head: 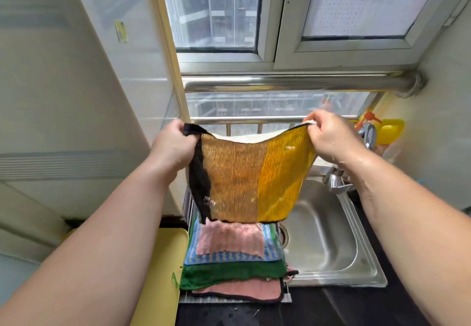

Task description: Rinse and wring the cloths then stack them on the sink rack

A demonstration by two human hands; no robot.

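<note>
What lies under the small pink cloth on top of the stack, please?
Under the small pink cloth lies a blue zigzag cloth, then a green cloth and a black-edged pink cloth. The rack beneath is mostly covered; the held yellow cloth hides the stack's far edge.

Rack (204, 299) left of sink (331, 236). Directly on it, I think: pink black-edged cloth (242, 288), bottom of my stack. Dark counter (331, 308) holds sink; yellow tray (163, 274) farther left.

The yellow cloth (254, 178) I hold is coarse, loosely woven fabric with black trim. The stacked cloths (229, 257) look soft and nappy. The sink (328, 223) is brushed steel, dully shiny; the worktop (331, 306) glossy black, wet.
</note>
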